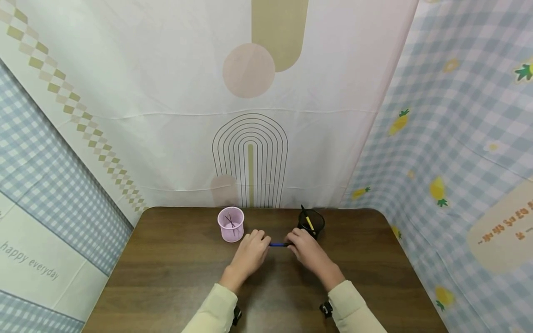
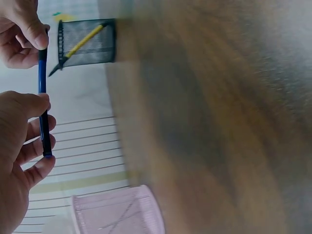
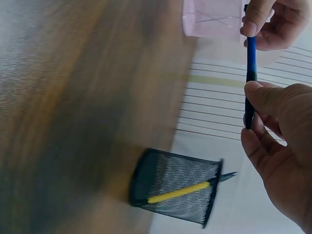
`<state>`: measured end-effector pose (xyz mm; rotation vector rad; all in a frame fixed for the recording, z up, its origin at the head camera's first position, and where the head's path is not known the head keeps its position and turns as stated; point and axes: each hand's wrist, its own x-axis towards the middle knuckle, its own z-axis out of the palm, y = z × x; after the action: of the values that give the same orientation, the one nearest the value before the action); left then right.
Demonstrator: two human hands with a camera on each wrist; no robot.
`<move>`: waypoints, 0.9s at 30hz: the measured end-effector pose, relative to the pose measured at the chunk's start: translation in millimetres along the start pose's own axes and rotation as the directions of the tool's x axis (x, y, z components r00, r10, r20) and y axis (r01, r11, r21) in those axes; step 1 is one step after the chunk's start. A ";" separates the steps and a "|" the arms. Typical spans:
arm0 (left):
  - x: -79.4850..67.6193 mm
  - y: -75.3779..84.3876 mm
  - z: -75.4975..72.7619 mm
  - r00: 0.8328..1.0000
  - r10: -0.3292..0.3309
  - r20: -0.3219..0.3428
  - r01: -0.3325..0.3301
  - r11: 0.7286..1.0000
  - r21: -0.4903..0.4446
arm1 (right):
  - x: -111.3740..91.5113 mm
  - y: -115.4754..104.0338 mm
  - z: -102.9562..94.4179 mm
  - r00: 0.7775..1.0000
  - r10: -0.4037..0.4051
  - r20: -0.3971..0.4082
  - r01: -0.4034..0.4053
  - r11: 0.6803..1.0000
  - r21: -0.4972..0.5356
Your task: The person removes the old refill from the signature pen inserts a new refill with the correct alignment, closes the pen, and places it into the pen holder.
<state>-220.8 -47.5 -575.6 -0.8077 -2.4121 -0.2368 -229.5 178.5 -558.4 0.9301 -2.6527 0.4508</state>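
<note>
A blue pen (image 1: pixel 278 244) with dark ends is held level above the table, stretched between both hands. My left hand (image 1: pixel 251 253) pinches one end between thumb and fingers. At the other end, the right hand (image 1: pixel 311 253) grips the pen's black part, as the right wrist view shows. Just behind the right hand stands a black mesh pen holder (image 3: pixel 187 168) with a yellow and black pen (image 3: pixel 178 193) leaning in it, tip above the rim. Behind and left of the left hand is a pink pen cup (image 1: pixel 231 235); thin dark sticks show in it.
The brown wooden table (image 1: pixel 166 277) runs back to a white patterned cloth (image 1: pixel 183 152) hanging behind it. A blue checked cloth with pineapples (image 1: pixel 437 138) hangs along the right side, and another checked cloth (image 1: pixel 50 148) on the left.
</note>
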 end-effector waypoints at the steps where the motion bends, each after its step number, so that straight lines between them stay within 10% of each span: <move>1: 1.4 -0.3 -2.1 1.000 0.006 -0.015 -0.006 1.000 0.002 | 0.9 -1.0 -2.9 1.000 -0.005 -0.011 0.005 1.000 -0.002; 27: 35.4 -0.3 -62.6 0.985 0.045 -0.169 -0.057 0.996 -0.070 | 13.5 -13.4 -75.3 0.996 0.040 -0.078 -0.034 0.996 0.085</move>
<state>-214.6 -51.2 -504.0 -0.8473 -2.2338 -0.3620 -218.3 190.0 -482.4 0.8688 -2.6001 0.5990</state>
